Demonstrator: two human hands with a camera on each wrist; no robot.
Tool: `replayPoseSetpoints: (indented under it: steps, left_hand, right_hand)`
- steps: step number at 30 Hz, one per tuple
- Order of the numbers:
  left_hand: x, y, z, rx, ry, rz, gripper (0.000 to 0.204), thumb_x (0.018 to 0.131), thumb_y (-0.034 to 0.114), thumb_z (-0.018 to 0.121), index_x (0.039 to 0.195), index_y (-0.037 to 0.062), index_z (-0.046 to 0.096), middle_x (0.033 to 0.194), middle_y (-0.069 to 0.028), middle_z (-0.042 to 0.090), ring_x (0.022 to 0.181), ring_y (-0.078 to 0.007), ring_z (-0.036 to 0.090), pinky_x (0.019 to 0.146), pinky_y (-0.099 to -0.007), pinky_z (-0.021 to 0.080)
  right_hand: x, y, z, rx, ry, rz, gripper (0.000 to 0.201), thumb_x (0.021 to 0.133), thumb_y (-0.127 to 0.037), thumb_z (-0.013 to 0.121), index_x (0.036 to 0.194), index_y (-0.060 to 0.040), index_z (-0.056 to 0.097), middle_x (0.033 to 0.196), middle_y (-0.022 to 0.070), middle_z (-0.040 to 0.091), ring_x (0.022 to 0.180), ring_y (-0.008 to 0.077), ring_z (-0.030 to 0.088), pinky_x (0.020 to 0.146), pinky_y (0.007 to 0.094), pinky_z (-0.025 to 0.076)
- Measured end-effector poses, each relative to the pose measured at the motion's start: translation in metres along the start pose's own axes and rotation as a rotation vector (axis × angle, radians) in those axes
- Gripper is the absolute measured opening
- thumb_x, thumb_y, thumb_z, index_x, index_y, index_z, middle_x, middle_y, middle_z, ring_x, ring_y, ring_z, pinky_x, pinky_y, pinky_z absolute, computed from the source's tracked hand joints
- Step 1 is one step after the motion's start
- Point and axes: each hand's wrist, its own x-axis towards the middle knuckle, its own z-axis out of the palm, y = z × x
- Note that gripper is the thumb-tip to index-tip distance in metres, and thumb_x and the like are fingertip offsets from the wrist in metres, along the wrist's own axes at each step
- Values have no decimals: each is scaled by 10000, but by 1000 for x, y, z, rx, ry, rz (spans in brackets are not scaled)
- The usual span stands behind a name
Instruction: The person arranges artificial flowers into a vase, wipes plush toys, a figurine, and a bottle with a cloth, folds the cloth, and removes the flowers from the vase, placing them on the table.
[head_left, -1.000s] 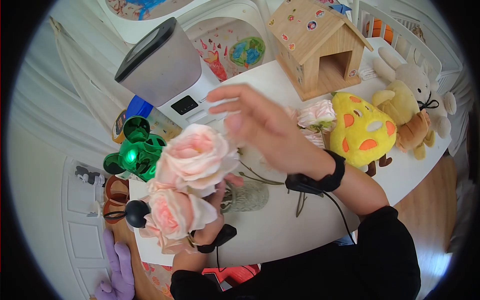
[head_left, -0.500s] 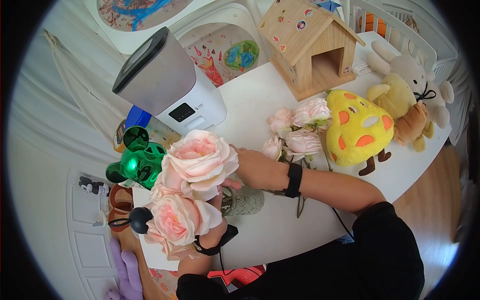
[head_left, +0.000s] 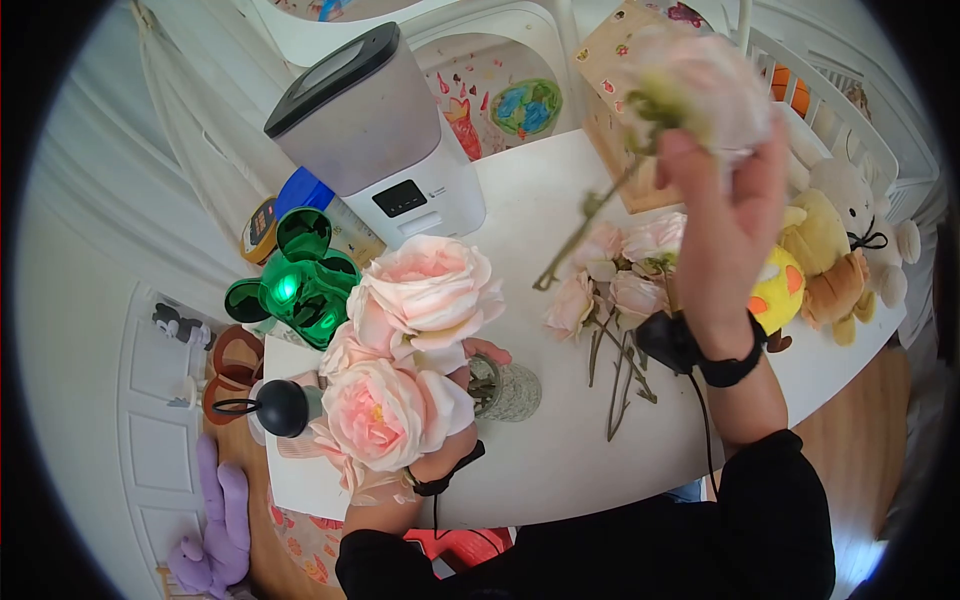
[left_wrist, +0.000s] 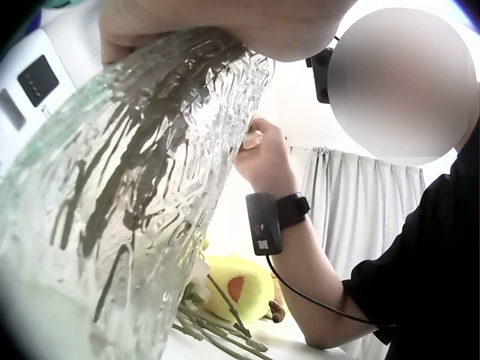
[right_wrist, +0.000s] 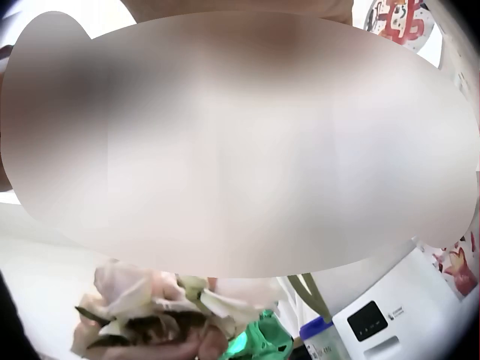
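Observation:
In the head view, my left hand (head_left: pixel 448 455) grips the neck of a textured glass vase (head_left: pixel 518 393), mostly hidden behind large pink roses (head_left: pixel 425 290) whose stems stand in the glass. The left wrist view shows the tilted vase (left_wrist: pixel 127 180) close up, with stems inside and that hand (left_wrist: pixel 225 22) round its top. My right hand (head_left: pixel 735 215) is raised at the right and pinches one blurred pink rose (head_left: pixel 715 85) just under its bloom, its stem pointing down and left. Below it, several pink roses (head_left: pixel 638 295) lie on the white table (head_left: pixel 600 460).
A white and grey appliance (head_left: pixel 425 195) and a green shiny figure (head_left: pixel 310 285) stand at the left, near a black round object (head_left: pixel 284 408). Behind the raised rose is a wooden house (head_left: pixel 600 100). Plush toys (head_left: pixel 815 235) line the right edge.
My right hand has left the roses at the vase, moved right and risen, and now holds a single rose. The left hand stays at the vase. The head view has shifted slightly.

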Motion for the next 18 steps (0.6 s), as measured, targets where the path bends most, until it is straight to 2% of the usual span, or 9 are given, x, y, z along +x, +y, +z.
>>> replayPoseSetpoints:
  steps: [2, 5, 6, 8, 10, 14, 16, 17, 18]
  left_hand:
    - [-3, -1, 1, 13, 20, 3, 522, 926, 228, 692, 1381, 57, 502, 1311, -130, 556, 1202, -307, 529, 1017, -403, 425]
    - [-10, 1, 3, 34, 43, 13, 520, 921, 236, 696, 1374, 60, 509, 1298, -130, 563, 1189, -311, 535, 1009, -406, 429]
    - [-8, -1, 4, 39, 50, 20, 520, 919, 238, 697, 1372, 61, 511, 1294, -130, 565, 1185, -313, 538, 1006, -407, 430]
    - [-12, 1, 4, 47, 62, 37, 519, 916, 243, 699, 1367, 64, 516, 1286, -130, 570, 1177, -315, 542, 1001, -409, 433]
    - [-3, 1, 12, 57, 76, 51, 518, 913, 249, 702, 1362, 66, 521, 1277, -129, 574, 1168, -318, 546, 996, -411, 436]
    - [-7, -4, 13, 83, 107, 63, 516, 906, 259, 707, 1353, 70, 531, 1260, -129, 583, 1151, -324, 555, 986, -415, 441]
    - [0, -2, 20, 93, 121, 69, 515, 903, 264, 710, 1348, 72, 536, 1252, -129, 587, 1143, -326, 559, 981, -417, 443]
    - [-8, -8, 12, 98, 129, 71, 514, 901, 267, 711, 1345, 73, 539, 1248, -129, 589, 1138, -328, 561, 978, -418, 445]
    - [-12, -6, 16, 104, 137, 72, 514, 900, 269, 712, 1343, 74, 541, 1243, -129, 591, 1134, -329, 563, 976, -419, 446]
  right_hand:
    - [3, -15, -16, 164, -55, 13, 451, 946, -62, 621, 1374, -39, 478, 1218, 87, 611, 1074, 151, 603, 839, 285, 520]
    - [-7, -49, 4, 240, -36, 114, 470, 940, -61, 610, 1386, -20, 467, 1272, 97, 587, 1105, 176, 600, 915, 326, 513]
    - [-11, -42, 8, 239, -33, 111, 470, 940, -61, 610, 1386, -20, 467, 1272, 97, 587, 1105, 176, 600, 915, 326, 513]
    - [-25, -17, 11, 2, -174, -180, 503, 912, -64, 646, 1372, 14, 455, 1283, 92, 569, 1146, 211, 573, 966, 356, 482]
    - [-30, -10, 14, -73, -271, -191, 499, 873, -53, 695, 1319, 7, 481, 1256, 94, 563, 1189, 238, 535, 993, 389, 451]
    - [-36, -2, 20, -122, -441, -211, 500, 812, -32, 739, 1258, -21, 515, 1212, 112, 552, 1169, 273, 528, 972, 416, 447]
    - [-38, -10, 24, -214, -631, -201, 536, 708, -5, 746, 1200, -40, 535, 1147, 166, 495, 1052, 351, 556, 824, 382, 509]
    - [-42, -10, 27, -162, -692, -159, 453, 745, -31, 726, 1162, -67, 553, 1107, 151, 507, 973, 330, 588, 770, 375, 518]
    - [-45, -9, 27, -161, -693, -158, 453, 745, -31, 726, 1162, -67, 553, 1107, 151, 507, 973, 330, 588, 770, 375, 518]
